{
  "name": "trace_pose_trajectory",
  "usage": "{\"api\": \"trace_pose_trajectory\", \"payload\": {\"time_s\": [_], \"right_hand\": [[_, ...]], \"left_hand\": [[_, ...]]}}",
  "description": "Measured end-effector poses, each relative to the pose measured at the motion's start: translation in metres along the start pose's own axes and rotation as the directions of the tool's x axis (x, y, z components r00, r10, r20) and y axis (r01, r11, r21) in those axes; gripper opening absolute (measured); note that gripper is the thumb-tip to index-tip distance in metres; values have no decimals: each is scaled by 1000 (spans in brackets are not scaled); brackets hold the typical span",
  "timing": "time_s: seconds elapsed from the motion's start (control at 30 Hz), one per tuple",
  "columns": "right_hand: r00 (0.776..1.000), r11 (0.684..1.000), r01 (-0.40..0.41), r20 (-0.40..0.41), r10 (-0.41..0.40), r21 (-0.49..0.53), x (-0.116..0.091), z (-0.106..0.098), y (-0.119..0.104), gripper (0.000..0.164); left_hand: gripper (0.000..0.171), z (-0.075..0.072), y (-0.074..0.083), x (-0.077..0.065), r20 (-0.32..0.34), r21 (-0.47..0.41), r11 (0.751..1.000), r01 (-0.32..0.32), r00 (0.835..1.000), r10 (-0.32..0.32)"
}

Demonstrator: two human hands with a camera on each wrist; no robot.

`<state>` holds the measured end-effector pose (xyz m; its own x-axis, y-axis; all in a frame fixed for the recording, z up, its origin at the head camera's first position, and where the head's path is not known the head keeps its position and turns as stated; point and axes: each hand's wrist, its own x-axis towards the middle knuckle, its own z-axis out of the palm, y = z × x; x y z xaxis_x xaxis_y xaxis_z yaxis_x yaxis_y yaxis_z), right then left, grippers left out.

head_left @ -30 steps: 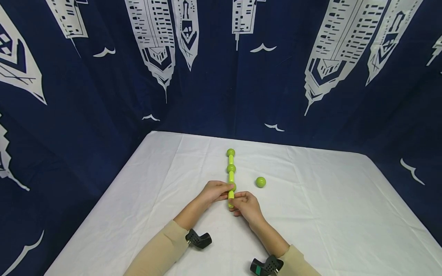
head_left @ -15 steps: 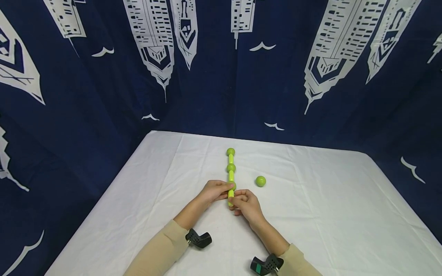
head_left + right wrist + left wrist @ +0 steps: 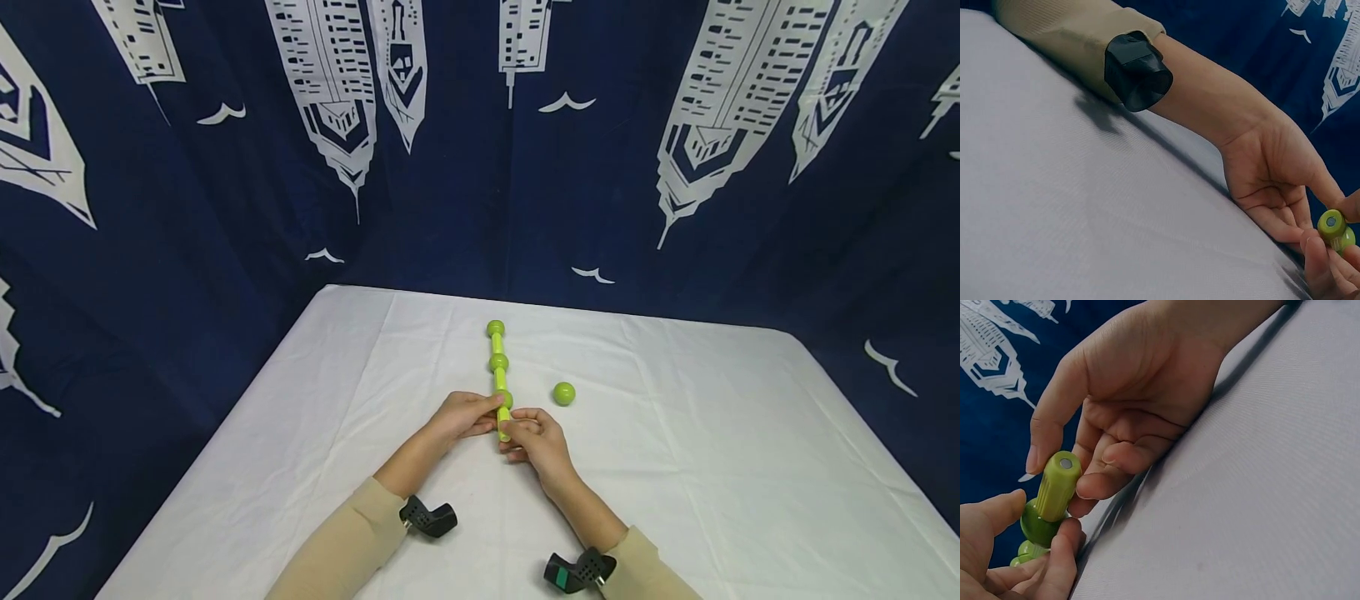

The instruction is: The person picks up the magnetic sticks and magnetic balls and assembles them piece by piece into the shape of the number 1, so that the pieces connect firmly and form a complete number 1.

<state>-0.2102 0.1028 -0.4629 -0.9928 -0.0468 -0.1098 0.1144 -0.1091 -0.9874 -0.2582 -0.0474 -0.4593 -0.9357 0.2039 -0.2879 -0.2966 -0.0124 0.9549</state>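
A chain of lime-green balls and short ribbed rods runs away from me, its far ball at the back and a middle ball before it. My left hand pinches the nearest ball between thumb and fingers. With thumb and fingertips, my right hand grips the near rod that joins this ball. A round grey spot, like a magnet, shows in the rod's end. Fingers cover part of the ball and rod. A loose green ball rests to the right of the chain.
A white cloth covers the table, with faint creases. Behind it hangs a dark blue curtain printed with white buildings and birds. Black wrist cameras, the left one and the right one, sit beside the beige sleeves.
The chain has turned a little, its far end swinging left and its near end right. My right hand has moved slightly forward with the near rod. The loose ball stays put.
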Motion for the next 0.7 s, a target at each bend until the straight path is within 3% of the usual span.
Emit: {"api": "trace_pose_trajectory", "payload": {"time_s": [0.2,0.43,0.7], "right_hand": [[1000,999,24,9,-25,49,0,-2,2,36],[988,987,129,68,-136,100,0,-5,4,35],[999,997,23,29,-25,72,2,-3,3,33]], "left_hand": [[40,-2,4,-3,43,44,996,73,996,-75],[33,0,11,-10,130,128,986,110,983,-126],[31,2,9,-10,133,143,985,97,984,-116]]}}
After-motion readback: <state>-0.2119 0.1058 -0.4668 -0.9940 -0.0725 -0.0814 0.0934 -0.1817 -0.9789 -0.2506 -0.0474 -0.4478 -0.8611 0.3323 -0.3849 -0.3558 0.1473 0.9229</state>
